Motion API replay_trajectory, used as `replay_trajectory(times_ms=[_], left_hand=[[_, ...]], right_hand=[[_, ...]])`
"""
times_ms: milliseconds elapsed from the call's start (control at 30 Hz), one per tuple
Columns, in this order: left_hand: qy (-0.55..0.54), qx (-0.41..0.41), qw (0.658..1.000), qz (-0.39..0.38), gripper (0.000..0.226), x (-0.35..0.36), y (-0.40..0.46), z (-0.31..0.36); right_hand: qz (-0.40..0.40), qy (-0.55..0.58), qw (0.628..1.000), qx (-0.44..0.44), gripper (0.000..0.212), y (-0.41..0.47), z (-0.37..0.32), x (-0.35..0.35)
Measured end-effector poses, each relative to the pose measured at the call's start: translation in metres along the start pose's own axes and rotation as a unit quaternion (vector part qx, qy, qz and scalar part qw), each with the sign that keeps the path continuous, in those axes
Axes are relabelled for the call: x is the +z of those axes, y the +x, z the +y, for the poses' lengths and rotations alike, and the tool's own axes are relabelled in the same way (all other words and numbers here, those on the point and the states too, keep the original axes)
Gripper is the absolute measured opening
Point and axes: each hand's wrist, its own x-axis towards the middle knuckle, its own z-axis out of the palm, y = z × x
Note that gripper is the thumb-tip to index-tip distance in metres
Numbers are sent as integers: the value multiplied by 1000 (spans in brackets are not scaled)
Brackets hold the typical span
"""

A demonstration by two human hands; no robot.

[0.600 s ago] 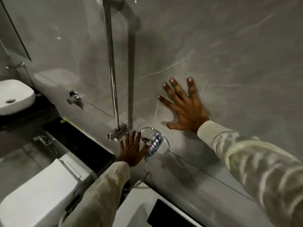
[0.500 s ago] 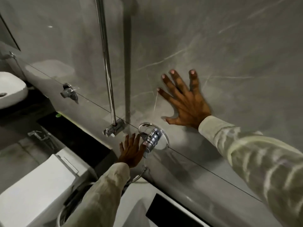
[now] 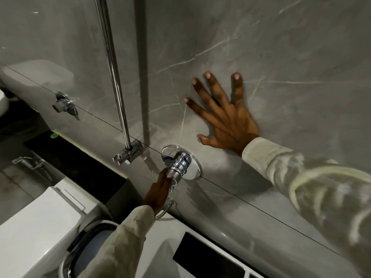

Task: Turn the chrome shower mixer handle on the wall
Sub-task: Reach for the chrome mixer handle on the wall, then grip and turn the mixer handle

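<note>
The chrome shower mixer handle (image 3: 180, 164) juts out from a round chrome plate (image 3: 195, 169) on the grey marble wall. My left hand (image 3: 158, 192) reaches up from below, edge-on with its fingers together. Its fingertips press on the lower outer end of the handle, and the thumb is hidden behind the hand. My right hand (image 3: 225, 117) lies flat on the wall above and to the right of the mixer, fingers spread, holding nothing.
A chrome riser rail (image 3: 112, 67) runs down the wall to a bracket (image 3: 128, 153) just left of the mixer. A second chrome valve (image 3: 64, 106) sits further left. A white toilet cistern (image 3: 36, 217) stands at the lower left, and a chrome hose (image 3: 165, 211) loops under my left hand.
My left hand has turned edge-on, closed its spread fingers and moved right onto the handle's end. The view has shifted closer. The right hand stays flat on the wall.
</note>
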Motion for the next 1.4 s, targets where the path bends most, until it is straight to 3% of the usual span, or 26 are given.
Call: replay_trajectory(times_ms=[233,667,833,1000,1133,1400], left_hand=[[223,18,975,18,63,-7,0,14],[210,9,978,15,64,-11,-3,23],[231,127,959,103,53,-16,-5,41],[176,225,950,123,37,-10,-2,62],[194,239,942,132,24,-6,3,67],[199,248,938,136,19,-9,7,71]], right_hand=[[-2,-12,1000,-3,117,-1,1,-4],[-3,-5,1000,-1,117,-1,0,-3],[1,-11,1000,1,118,0,-1,-2],[-2,-10,1000,1,118,0,-1,-2],[-1,-9,1000,0,117,-1,-2,-1],[-3,-10,1000,2,117,-1,-3,0]])
